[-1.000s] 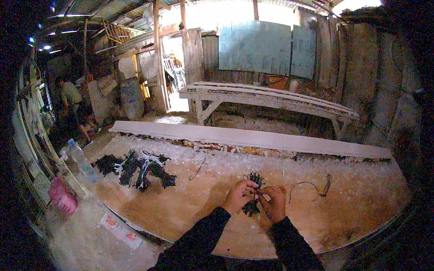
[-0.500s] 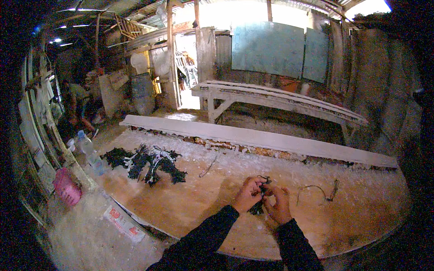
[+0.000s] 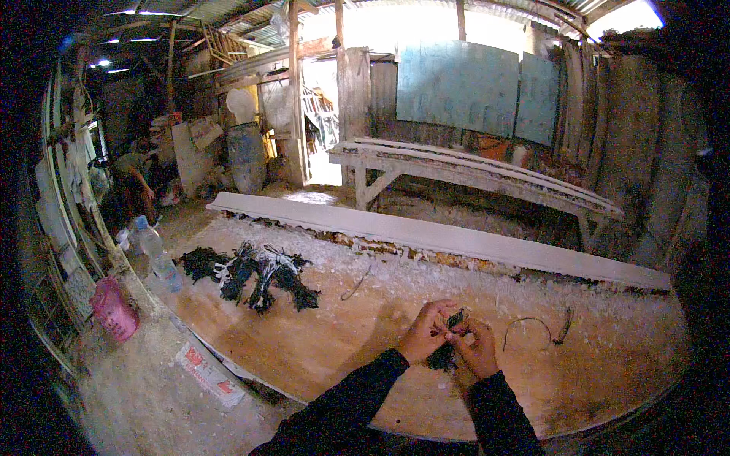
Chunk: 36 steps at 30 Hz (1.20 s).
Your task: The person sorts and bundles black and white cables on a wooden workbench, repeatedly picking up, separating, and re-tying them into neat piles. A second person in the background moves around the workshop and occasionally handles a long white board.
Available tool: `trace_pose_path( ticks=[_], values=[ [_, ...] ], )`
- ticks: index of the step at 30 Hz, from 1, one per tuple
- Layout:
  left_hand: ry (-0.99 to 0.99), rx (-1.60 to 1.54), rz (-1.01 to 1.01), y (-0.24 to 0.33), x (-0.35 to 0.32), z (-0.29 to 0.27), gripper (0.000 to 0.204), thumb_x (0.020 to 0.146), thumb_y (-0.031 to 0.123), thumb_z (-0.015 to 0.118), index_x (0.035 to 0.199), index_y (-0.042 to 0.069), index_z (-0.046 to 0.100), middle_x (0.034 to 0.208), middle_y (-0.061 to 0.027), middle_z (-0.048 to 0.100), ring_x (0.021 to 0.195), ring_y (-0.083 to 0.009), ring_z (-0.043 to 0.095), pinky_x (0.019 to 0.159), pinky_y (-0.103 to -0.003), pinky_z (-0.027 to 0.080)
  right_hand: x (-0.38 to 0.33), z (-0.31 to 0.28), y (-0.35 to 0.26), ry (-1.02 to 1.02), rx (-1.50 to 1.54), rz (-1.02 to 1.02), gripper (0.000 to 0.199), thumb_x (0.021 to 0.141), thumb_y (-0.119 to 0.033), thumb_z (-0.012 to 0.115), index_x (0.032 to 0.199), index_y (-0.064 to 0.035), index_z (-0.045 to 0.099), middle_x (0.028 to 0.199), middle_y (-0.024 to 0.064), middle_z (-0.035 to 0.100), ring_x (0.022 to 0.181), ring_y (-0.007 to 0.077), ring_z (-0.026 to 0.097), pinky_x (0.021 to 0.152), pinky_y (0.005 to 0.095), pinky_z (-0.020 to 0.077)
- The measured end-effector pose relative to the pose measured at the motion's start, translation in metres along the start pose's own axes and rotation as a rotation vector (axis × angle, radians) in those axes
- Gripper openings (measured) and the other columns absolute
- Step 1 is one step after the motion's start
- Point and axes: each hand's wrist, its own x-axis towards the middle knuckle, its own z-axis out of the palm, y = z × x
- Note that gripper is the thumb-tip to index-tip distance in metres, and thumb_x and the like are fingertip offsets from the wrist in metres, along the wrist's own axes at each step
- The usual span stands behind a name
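Both my hands are closed around a small bundle of dark, stringy strands [image 3: 441, 359] over the wooden tabletop [image 3: 319, 346]. My left hand [image 3: 423, 334] pinches its upper part, and my right hand [image 3: 478, 351] grips it from the other side with thumb and fingers close together. The bundle's frayed lower end hangs below the fingers, while a dark tip shows above them. To the left lie several similar dark bundles [image 3: 242, 283], some with pale strands. On the right are a thin curved cord [image 3: 525, 320] and a short dark piece [image 3: 563, 327].
A pale raised board [image 3: 426, 232] runs along the table's far edge. Left of the table stand a clear plastic bottle [image 3: 157, 254] and a pink container [image 3: 115, 310]. A long white bench [image 3: 479, 171] is beyond. At far left, a person [image 3: 133, 178] bends over in shadow.
The view has shifted slightly. My fingers have changed position on the dark bundle, with the right hand's fingers now bent over its upper part. The bundle remains between both hands.
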Motion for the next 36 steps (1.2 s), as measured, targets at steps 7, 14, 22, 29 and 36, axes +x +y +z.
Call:
trace_pose_path(
  ticks=[7, 14, 22, 29, 36],
  values=[
    [-0.020, -0.032, -0.076, 0.012, 0.002, -0.004, 0.055, 0.074, -0.009, 0.052, 0.123, 0.011, 0.037, 0.104, -0.0055, 0.041, 0.073, -0.0096, 0.049, 0.067, -0.023, 0.046, 0.004, 0.001, 0.002, -0.065, 0.126, 0.017, 0.012, 0.075, -0.011, 0.066, 0.086, -0.0044, 0.063, 0.082, 0.0035, 0.059, 0.079, 0.0143, 0.053, 0.073, 0.0273, 0.0426],
    [-0.048, -0.148, -0.218, 0.013, 0.001, -0.005, 0.053, 0.075, -0.006, 0.052, 0.123, 0.008, 0.037, 0.101, -0.0038, 0.043, 0.078, -0.0082, 0.048, 0.072, -0.022, 0.044, 0.003, -0.005, 0.011, -0.090, 0.057, -0.082, 0.012, 0.070, -0.006, 0.065, 0.082, -0.0049, 0.062, 0.079, 0.0033, 0.058, 0.076, 0.0140, 0.053, 0.069, 0.0279, 0.0433],
    [0.060, -0.291, -0.213, 0.021, 0.003, -0.010, 0.051, 0.069, -0.005, 0.054, 0.117, 0.009, 0.043, 0.090, 0.0000, 0.041, 0.073, -0.0066, 0.044, 0.071, -0.020, 0.041, 0.000, 0.004, 0.017, -0.058, 0.175, 0.009, 0.014, 0.067, -0.006, 0.064, 0.079, -0.0055, 0.058, 0.078, 0.0007, 0.057, 0.074, 0.0110, 0.051, 0.064, 0.0262, 0.0421],
    [0.222, -0.417, -0.282, 0.013, 0.006, -0.022, 0.054, 0.063, -0.010, 0.054, 0.112, 0.010, 0.046, 0.088, 0.0012, 0.039, 0.071, -0.0069, 0.042, 0.070, -0.020, 0.041, 0.000, 0.009, 0.006, -0.142, 0.065, -0.004, 0.013, 0.070, -0.008, 0.064, 0.081, -0.0054, 0.058, 0.077, 0.0008, 0.058, 0.068, 0.0111, 0.052, 0.059, 0.0248, 0.0413],
    [0.152, -0.285, -0.227, 0.004, 0.002, -0.020, 0.040, 0.073, 0.006, 0.064, 0.109, 0.009, 0.048, 0.100, -0.0016, 0.045, 0.075, -0.0073, 0.050, 0.071, -0.023, 0.043, -0.008, 0.003, -0.011, -0.063, -0.349, -0.128, 0.017, 0.066, -0.005, 0.062, 0.083, -0.0059, 0.058, 0.075, 0.0066, 0.058, 0.072, 0.0220, 0.054, 0.078, 0.0357, 0.0381]
  ],
)
